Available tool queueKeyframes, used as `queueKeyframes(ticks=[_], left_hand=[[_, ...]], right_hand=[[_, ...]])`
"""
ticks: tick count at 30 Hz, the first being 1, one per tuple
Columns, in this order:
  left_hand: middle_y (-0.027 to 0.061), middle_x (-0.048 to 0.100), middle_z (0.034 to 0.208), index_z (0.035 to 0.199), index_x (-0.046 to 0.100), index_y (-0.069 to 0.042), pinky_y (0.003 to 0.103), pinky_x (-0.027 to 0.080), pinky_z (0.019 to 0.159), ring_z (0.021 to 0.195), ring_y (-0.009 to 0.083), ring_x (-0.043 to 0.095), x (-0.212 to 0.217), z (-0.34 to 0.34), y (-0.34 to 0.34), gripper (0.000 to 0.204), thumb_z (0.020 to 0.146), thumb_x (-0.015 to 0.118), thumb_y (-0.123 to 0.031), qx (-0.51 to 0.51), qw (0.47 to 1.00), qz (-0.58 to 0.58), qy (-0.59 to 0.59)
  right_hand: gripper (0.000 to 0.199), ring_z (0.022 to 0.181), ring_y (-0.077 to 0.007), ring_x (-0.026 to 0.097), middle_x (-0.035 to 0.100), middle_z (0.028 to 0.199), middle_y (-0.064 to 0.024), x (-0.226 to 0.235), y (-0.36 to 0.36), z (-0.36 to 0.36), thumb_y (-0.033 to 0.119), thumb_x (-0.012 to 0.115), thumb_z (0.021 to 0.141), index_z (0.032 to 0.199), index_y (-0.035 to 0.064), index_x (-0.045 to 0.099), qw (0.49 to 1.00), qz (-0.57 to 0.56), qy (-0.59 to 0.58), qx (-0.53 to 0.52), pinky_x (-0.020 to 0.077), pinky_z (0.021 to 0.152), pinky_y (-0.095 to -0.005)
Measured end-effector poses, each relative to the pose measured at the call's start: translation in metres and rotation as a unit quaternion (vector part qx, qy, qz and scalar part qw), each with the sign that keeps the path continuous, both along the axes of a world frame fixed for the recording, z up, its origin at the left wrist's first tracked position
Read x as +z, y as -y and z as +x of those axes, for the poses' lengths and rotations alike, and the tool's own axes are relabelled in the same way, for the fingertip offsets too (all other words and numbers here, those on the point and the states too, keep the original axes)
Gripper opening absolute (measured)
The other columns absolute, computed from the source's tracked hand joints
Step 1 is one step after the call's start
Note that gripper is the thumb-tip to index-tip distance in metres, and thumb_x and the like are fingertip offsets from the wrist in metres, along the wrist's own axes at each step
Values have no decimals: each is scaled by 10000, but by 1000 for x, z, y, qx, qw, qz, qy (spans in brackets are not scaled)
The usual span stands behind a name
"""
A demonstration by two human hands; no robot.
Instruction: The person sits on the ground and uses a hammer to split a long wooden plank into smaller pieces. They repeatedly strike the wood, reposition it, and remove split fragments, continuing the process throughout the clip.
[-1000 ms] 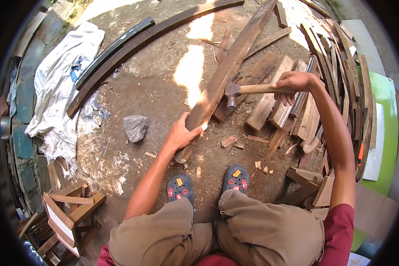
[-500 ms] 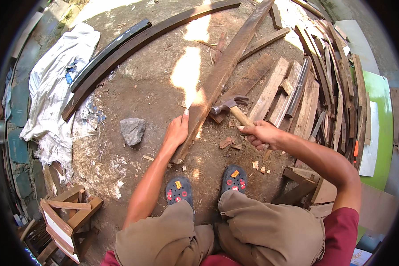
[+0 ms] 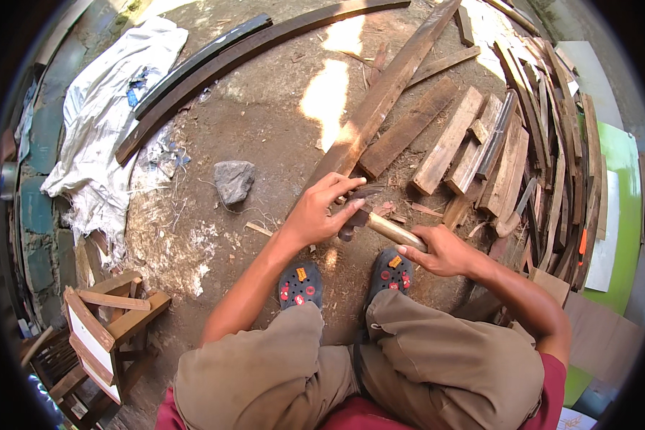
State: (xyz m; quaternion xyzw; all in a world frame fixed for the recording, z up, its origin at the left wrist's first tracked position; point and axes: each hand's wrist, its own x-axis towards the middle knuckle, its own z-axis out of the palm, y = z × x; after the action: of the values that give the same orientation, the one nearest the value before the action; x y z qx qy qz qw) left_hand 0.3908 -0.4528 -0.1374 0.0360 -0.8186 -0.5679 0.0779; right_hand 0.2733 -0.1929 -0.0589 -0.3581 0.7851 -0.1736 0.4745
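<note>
A claw hammer (image 3: 394,231) with a pale wooden handle and a dark metal head is in front of my shins. My right hand (image 3: 443,251) is closed around the handle's end. Bent over the head is my left hand (image 3: 321,211), its thumb and fingers curled at the metal, partly hiding it. Behind my left hand, a long brown wooden beam (image 3: 383,107) lies slantwise on the ground, its near end hidden by that hand. A shorter brown plank (image 3: 408,127) lies just right of the beam.
A grey stone (image 3: 233,180) sits left of the beam. Several short planks (image 3: 448,140) and a pile of wood strips (image 3: 562,143) lie to the right. At left are a white sack (image 3: 115,107), a long curved-looking beam (image 3: 244,59) and a small wooden frame (image 3: 136,319).
My left hand has left the beam and taken hold of the hammer's head. My right hand has brought the hammer down, closer to my body. The whole view has shifted slightly.
</note>
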Motion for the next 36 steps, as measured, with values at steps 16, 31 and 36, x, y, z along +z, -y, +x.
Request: queueKeyframes(ticks=[16,31,36], left_hand=[[102,742,837,1052,731,-15,327,510,672,724,145,651,-1,56,16,202,903,774,-145,-107,971,79,199],[177,715,911,1017,713,-4,420,521,745,838,331,691,1,66,41,209,922,719,-190,-217,958,-25,187],[139,677,842,943,683,5,373,486,715,806,256,661,2,66,36,218,962,675,-212,-255,952,-37,166]], right_hand=[[503,707,-436,679,665,735,-235,8,3,27,471,582,1012,1037,-27,645,985,39,69,155,541,654,-528],[428,750,-456,683,669,749,-251,19,24,31,401,602,996,954,-25,597,976,81,-5,204,547,684,-550],[434,765,-452,692,673,758,-265,15,25,37,375,605,991,954,-58,620,964,63,-16,257,559,704,-537]])
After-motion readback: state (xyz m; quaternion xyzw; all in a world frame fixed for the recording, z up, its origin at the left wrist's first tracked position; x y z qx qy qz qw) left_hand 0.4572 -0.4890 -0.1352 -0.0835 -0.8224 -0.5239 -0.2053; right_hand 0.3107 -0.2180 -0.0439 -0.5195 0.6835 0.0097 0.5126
